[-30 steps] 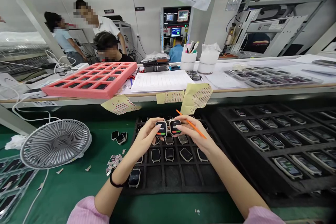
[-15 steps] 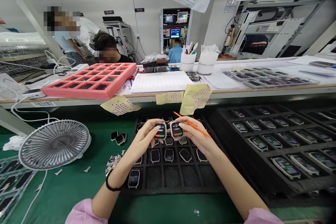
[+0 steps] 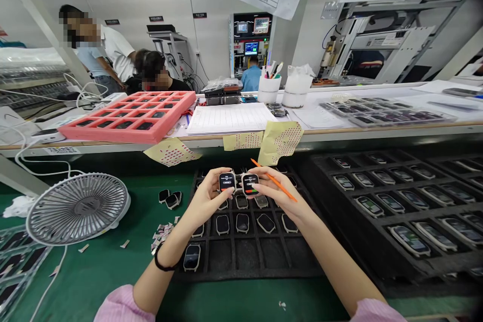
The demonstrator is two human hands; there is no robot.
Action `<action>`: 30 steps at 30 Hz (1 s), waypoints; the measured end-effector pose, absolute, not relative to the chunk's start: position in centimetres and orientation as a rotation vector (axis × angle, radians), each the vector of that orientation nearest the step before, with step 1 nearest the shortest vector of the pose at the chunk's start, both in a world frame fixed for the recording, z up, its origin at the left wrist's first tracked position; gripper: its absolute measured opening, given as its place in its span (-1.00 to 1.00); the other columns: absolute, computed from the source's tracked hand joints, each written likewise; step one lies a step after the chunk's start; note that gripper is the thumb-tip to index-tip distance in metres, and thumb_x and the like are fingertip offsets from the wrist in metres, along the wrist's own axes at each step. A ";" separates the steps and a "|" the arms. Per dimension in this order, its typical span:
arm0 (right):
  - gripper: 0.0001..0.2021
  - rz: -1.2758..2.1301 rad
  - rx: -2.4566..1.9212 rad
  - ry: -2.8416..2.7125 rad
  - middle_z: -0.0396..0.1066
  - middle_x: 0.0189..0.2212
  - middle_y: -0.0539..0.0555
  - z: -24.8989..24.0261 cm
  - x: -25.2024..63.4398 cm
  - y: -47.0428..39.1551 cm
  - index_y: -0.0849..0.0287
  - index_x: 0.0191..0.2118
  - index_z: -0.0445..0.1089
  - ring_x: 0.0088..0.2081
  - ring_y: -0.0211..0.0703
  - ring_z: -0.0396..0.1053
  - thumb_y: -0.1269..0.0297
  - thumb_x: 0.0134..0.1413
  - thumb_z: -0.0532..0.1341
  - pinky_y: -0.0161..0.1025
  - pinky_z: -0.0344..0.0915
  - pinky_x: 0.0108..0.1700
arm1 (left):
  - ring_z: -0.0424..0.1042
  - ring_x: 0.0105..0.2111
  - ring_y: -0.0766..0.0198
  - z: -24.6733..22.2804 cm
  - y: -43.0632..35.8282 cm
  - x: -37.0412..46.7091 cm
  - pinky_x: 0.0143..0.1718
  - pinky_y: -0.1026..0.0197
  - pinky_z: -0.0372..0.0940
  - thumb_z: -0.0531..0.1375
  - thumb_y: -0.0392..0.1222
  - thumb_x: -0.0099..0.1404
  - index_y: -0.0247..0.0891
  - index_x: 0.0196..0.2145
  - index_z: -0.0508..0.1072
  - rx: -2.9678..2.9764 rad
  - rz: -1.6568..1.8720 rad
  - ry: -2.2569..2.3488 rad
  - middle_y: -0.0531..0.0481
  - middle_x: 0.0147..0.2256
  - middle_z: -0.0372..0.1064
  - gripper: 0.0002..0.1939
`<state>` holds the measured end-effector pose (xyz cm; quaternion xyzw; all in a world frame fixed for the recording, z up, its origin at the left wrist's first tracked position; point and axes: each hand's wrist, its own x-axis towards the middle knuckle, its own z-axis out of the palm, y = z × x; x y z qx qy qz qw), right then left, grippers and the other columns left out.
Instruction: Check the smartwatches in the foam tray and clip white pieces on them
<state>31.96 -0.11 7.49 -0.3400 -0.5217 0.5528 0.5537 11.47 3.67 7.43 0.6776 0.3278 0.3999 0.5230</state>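
My left hand (image 3: 212, 192) is closed around a smartwatch body (image 3: 227, 181) with a lit screen, its thumb on the lower part of the display. A second lit smartwatch body (image 3: 250, 183) is gripped by my right hand (image 3: 278, 190), thumb near the bottom of its screen. The two watches face me side by side, a small gap between them. An orange stick, like a pencil or pen (image 3: 277, 182), lies across the fingers of my right hand. Below both hands rests a black foam tray (image 3: 260, 272) with several dark-screened strapless watches in its compartments.
To the right lies a second black tray (image 3: 372, 221) of watches. A grey fan (image 3: 81, 209) stands left on the green mat, near small loose strips (image 3: 160, 235) and a few dark watches (image 3: 171, 198). A pink foam tray (image 3: 151, 133) sits on the shelf ahead. Other people are beyond it.
Both watches have shifted slightly left and tilted a little. My left thumb has slid from mid-screen to the lower edge, and my right thumb has also moved down its screen.
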 end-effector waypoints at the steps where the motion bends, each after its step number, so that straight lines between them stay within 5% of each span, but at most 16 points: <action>1: -0.69 1.316 -0.799 -1.239 0.44 -0.16 0.10 7.5 32.0 -0.1 0.11 -0.11 0.42 -0.16 -0.02 0.47 0.26 -0.03 0.36 -0.05 0.51 -0.17 | 0.39 -0.36 0.34 7.4 3.7 11.5 -0.60 0.42 0.18 0.23 -0.07 0.23 -0.21 0.03 0.26 1.615 0.961 0.784 -0.09 -0.14 0.37 -0.56; 12: -0.67 1.329 -0.793 -1.252 0.44 -0.12 0.09 7.3 31.9 0.0 0.09 -0.11 0.41 -0.16 -0.04 0.47 0.28 -0.06 0.38 -0.05 0.50 -0.15 | 0.37 -0.48 0.40 7.4 3.9 11.4 -0.65 0.40 0.14 0.16 0.03 0.28 -0.22 0.02 0.30 1.559 0.967 0.758 -0.10 -0.15 0.37 -0.58; 26: -0.78 1.213 -0.949 -1.163 0.46 -0.34 0.08 6.8 31.7 0.3 0.13 -0.25 0.50 -0.34 -0.13 0.42 0.14 0.00 0.33 -0.27 0.45 -0.46 | 0.39 -0.58 0.34 7.6 3.9 11.6 -0.68 0.36 0.09 0.11 0.08 0.29 -0.27 -0.15 0.42 1.567 0.961 0.852 0.03 -0.47 0.37 -0.64; 30: -0.76 1.217 -0.933 -1.211 0.48 -0.27 0.10 6.7 32.0 0.4 0.12 -0.18 0.50 -0.28 -0.09 0.44 0.16 0.00 0.33 -0.21 0.49 -0.37 | 0.43 -0.47 0.31 7.3 4.1 11.6 -0.65 0.37 0.13 0.13 0.03 0.29 -0.23 -0.03 0.35 1.569 0.933 0.800 -0.05 -0.30 0.43 -0.62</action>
